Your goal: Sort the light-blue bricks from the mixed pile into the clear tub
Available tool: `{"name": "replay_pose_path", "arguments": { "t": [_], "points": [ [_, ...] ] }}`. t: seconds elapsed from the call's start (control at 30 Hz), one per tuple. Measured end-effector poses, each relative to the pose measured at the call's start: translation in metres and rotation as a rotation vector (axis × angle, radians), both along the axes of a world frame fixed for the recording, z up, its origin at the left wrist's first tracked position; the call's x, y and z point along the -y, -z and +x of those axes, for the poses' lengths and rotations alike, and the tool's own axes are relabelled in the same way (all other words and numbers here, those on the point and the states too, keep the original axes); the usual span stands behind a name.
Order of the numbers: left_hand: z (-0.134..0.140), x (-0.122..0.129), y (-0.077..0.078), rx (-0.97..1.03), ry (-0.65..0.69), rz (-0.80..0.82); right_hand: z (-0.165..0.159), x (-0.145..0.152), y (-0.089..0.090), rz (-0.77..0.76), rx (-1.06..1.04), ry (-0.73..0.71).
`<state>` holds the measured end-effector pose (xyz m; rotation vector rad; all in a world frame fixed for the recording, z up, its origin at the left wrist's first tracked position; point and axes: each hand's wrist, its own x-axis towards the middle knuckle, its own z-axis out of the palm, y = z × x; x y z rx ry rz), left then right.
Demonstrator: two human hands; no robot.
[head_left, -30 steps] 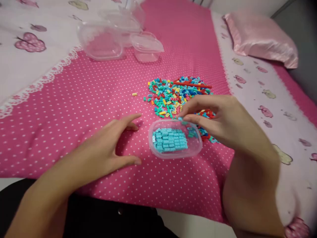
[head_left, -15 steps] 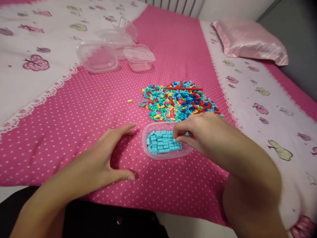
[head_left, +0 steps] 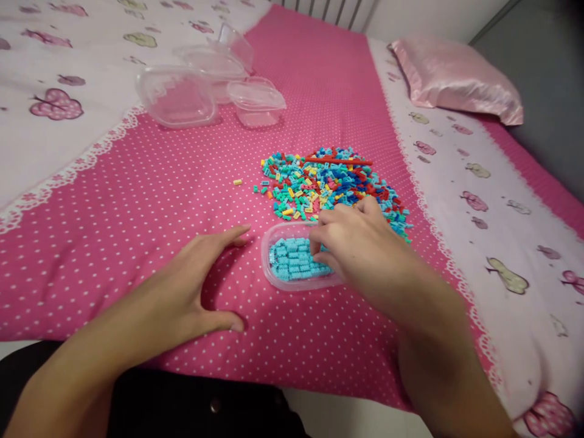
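beside loose bricks [head_left: 319,182], the tub [head_left: 292,286] lies lengthwise left-to-right.

1. from here i see a clear plastic, round-cornered oblong tub [head_left: 292,287], open-topped and upright, its right end partly hidden.
2. small light-blue, ridged plastic bricks [head_left: 292,261] lie inside it, packed in close rows.
3. a loose heap of small multicoloured plastic bricks [head_left: 319,184] sprawls just beyond the tub.

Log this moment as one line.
right hand: at light-blue bricks in clear tub; left hand: open, beside tub; multicolored pile: beyond tub
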<state>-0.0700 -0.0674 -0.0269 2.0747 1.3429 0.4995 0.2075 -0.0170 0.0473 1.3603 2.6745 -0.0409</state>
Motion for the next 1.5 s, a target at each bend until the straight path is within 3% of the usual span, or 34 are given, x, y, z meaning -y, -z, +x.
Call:
{"name": "replay_pose_path", "arguments": {
  "t": [0.4,0.8,1.0,1.5],
  "points": [
    [-0.003,0.000,0.002,-0.002,0.002,0.002,0.012,0.003,0.011,0.042,-0.148,-0.089],
    [-0.001,0.000,0.003,0.004,0.002,0.010,0.006,0.002,0.003,0.010,-0.170,-0.062],
    [-0.002,0.002,0.003,0.015,-0.006,0.006,0.001,0.002,0.012,0.092,-0.203,-0.099],
    [-0.002,0.002,0.007,0.014,-0.009,-0.014,-0.001,-0.001,0.018,0.096,-0.125,-0.152]
  ]
}}
